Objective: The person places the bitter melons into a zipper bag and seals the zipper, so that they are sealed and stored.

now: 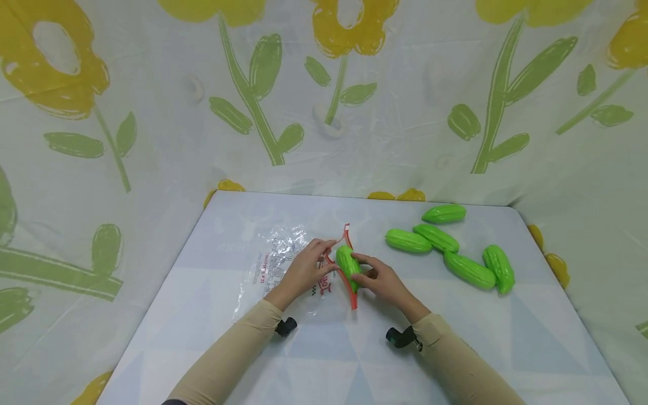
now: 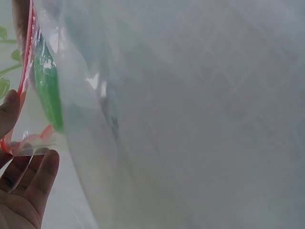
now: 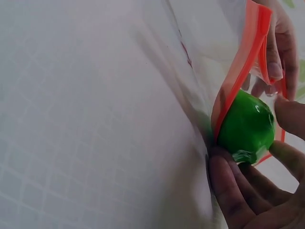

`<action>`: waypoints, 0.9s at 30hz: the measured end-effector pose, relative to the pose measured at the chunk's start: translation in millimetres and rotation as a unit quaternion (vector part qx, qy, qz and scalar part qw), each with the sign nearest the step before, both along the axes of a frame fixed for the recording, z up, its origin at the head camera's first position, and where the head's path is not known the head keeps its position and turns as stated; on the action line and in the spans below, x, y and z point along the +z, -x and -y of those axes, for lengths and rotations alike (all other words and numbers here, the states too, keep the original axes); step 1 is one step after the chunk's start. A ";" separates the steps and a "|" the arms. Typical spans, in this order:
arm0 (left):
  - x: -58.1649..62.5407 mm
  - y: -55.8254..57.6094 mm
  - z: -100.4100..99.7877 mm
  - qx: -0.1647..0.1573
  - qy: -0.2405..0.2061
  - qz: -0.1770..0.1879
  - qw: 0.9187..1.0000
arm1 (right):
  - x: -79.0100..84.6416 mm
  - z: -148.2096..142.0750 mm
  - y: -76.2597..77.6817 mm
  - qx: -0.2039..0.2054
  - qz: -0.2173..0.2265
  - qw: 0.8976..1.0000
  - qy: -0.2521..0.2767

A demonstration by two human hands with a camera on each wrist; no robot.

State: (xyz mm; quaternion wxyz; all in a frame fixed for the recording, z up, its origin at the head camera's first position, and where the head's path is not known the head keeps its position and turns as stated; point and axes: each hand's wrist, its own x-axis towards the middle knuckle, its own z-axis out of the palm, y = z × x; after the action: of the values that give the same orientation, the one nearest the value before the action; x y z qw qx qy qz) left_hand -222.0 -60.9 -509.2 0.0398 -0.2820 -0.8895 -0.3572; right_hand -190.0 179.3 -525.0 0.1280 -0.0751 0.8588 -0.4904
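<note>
A clear zip-top plastic bag (image 1: 270, 261) with an orange-red seal and printed lettering lies on the table, its mouth spread open toward the right. My left hand (image 1: 304, 269) pinches one edge of that mouth; in the left wrist view, thumb and fingers of the left hand (image 2: 28, 191) sit on either side of the rim. My right hand (image 1: 383, 280) grips a shiny green, ridged toy bitter melon (image 1: 345, 260) right at the opening. From the right wrist, the toy bitter melon (image 3: 248, 126) shows partly between the orange-red edges, with fingers of the right hand (image 3: 257, 200) around it.
Several more green toy bitter melons (image 1: 469, 270) lie loosely grouped on the right side of the table (image 1: 314, 377). A fabric backdrop (image 1: 400, 135) with flower prints rises behind the table and along both sides.
</note>
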 end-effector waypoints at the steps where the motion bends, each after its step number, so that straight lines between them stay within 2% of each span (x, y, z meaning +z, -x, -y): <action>1: 0.2 -0.1 0.0 0.000 0.000 0.000 1.000 | 0.1 -0.3 -0.3 0.001 0.002 1.000 0.001; 15: 0.6 0.2 -0.7 0.003 0.004 -0.009 1.000 | -4.2 -3.1 2.3 0.022 -0.021 0.999 0.014; 27: -0.6 -0.2 -0.3 0.005 0.001 -0.006 1.000 | -2.9 -2.8 -0.1 0.013 -0.014 0.999 0.025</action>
State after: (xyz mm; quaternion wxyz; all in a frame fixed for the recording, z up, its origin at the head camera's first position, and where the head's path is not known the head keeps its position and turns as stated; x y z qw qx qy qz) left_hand -221.8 -60.6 -509.8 0.0467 -0.2797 -0.8909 -0.3549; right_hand -189.9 182.1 -527.9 0.1200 -0.0965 0.8469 -0.5090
